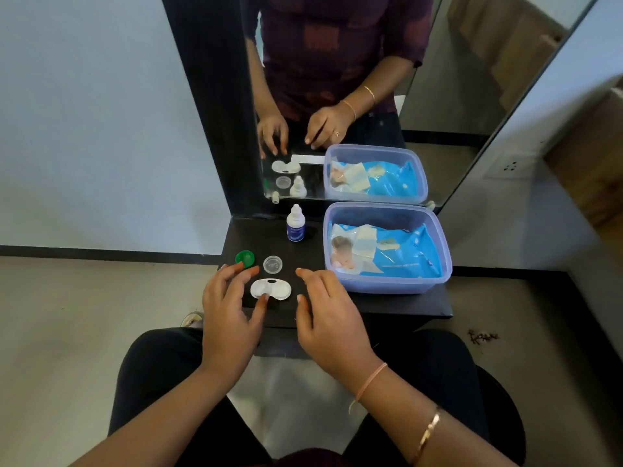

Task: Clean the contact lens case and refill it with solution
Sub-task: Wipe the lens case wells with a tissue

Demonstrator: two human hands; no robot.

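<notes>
The dark bench stands against a mirror, and the things on it lie between its left edge and its right edge. Nearest the left edge, a green cap sits with its hollow side up. The person's left hand hovers over the near left corner, its fingers spread wide and fairly straight, holding nothing; the longest fingertips reach just beside the green cap, and the thumb tip lies over the near left rim of the lens case, though contact cannot be judged. The white lens case lies flat close to the near edge, between the two hands, with both wells uncovered and facing up. Just behind it, a clear cap rests open side up, near the green cap but apart from it. Farther back, close to the mirror, a small white solution bottle with a blue label stands upright, its nozzle bare. The right hand hovers over the near edge just right of the case, its fingers spread and relaxed, gripping nothing; a pink thread and a gold bangle circle that wrist. At the right edge, a clear plastic tub fills most of that side of the bench, with a blue pack of wipes lying inside it.
</notes>
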